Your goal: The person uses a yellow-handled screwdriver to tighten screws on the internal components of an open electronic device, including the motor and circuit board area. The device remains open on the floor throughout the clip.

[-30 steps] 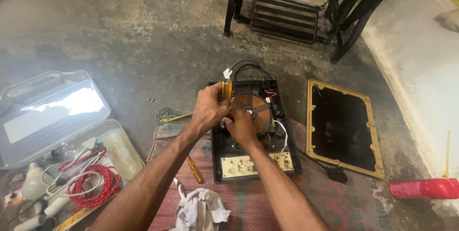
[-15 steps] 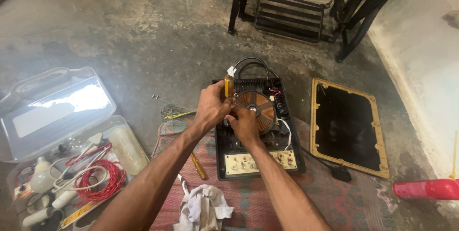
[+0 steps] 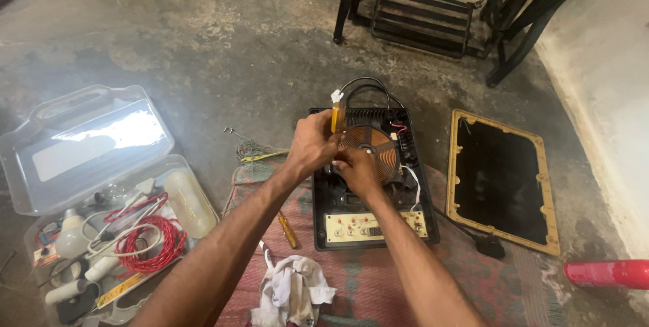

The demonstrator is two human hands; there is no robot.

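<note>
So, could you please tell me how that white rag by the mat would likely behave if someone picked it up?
The white rag lies crumpled in loose folds, so it would probably droop limply. It looks like thin cloth, likely light, and unlikely to roll or slip.

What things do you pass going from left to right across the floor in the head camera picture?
Clear plastic toolbox → coil of red wire → white rag → opened induction cooker → black top panel with tan frame → red tube.
</note>
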